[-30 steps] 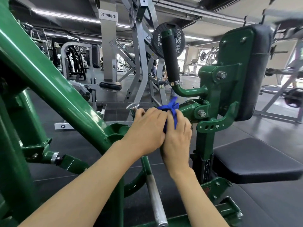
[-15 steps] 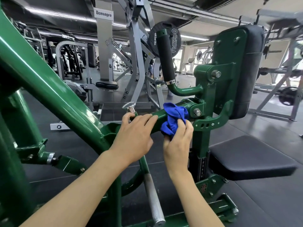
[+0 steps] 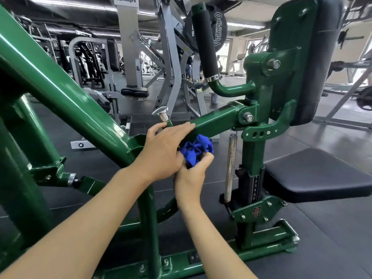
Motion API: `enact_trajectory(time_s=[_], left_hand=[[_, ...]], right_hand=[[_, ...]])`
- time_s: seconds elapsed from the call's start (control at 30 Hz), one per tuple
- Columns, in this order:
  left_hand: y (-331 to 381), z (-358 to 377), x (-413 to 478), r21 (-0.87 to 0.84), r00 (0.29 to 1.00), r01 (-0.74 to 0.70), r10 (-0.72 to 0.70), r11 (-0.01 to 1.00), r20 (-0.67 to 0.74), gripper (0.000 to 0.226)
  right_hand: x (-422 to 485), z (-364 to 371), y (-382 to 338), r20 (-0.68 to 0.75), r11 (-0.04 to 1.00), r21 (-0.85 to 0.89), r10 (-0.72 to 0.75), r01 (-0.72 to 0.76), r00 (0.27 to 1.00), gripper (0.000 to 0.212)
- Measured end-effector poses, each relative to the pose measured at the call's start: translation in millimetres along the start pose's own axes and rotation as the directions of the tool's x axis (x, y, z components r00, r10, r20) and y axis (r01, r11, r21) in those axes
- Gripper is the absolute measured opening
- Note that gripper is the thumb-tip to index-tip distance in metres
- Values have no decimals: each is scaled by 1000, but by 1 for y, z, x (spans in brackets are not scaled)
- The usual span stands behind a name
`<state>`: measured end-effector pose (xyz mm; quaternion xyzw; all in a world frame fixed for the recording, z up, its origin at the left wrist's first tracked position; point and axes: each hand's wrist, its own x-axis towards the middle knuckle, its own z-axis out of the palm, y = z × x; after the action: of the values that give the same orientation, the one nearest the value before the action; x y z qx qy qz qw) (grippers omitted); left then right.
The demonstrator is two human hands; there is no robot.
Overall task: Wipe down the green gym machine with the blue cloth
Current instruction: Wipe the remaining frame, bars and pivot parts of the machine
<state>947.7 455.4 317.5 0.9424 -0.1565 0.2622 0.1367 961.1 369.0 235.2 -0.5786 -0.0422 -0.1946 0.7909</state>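
At the green gym machine (image 3: pixel 60 87) we look down on two bare forearms reaching in over its lower frame; the left hand (image 3: pixel 163 152) lies flat on the sloping green bar (image 3: pixel 215 121), fingers nearly straight along the top of the tube, thumb up by the stem of the chrome knob pin (image 3: pixel 161 113); it holds nothing. The right hand (image 3: pixel 191 174) sits just below and beside it, fingers curled round the blue cloth (image 3: pixel 196 151), which is bunched into a crumpled wad; the wad rises out of the fist to the underside of the bar, and we cannot tell whether it presses on the paint or hangs just under it. The two hands touch at the knuckles. To the right of the cloth a steel spring (image 3: pixel 231 168) stands upright against the seat post; beyond it we see the black seat pad (image 3: pixel 314 174) and, above, the black back pad (image 3: pixel 322 57) on its green plate. A foam-covered handle (image 3: pixel 205 43) rises from the pivot; behind it hangs a black weight plate (image 3: pixel 220 25) on a grey machine (image 3: pixel 167 57).
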Motion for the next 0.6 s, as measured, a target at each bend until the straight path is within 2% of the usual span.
enact_trajectory(time_s=[0.07, 0.17, 0.23, 0.3, 0.37, 0.5, 0.53, 0.6], left_hand=[[-3, -4, -2, -65, 998, 11, -7, 998, 58, 91], [-8, -14, -6, -156, 985, 70, -43, 985, 168, 98], [-9, -19, -7, -185, 971, 131, -89, 974, 222, 96], [-7, -21, -8, -195, 970, 136, -90, 971, 228, 94], [-1, -19, -8, -208, 972, 137, -92, 968, 215, 93], [4, -16, -8, -223, 980, 162, -131, 961, 148, 88], [5, -16, -8, -203, 983, 156, -132, 967, 125, 86], [11, -20, -5, -162, 987, 155, -145, 974, 72, 80]], right_hand=[[-7, 9, 10, 126, 970, 176, 149, -170, 981, 39], [-8, 12, 16, 246, 951, 167, 215, -260, 945, 31], [5, 6, 10, 242, 902, 295, 248, -314, 938, 34], [24, -4, 0, 227, 780, 526, 256, -340, 940, 35], [35, -9, -6, 234, 698, 631, 245, -338, 941, 36], [20, -9, -3, 356, 717, 513, 321, -471, 878, 36], [20, -12, -5, 355, 731, 506, 307, -458, 883, 35], [32, -23, -19, 238, 765, 533, 274, -361, 932, 30]])
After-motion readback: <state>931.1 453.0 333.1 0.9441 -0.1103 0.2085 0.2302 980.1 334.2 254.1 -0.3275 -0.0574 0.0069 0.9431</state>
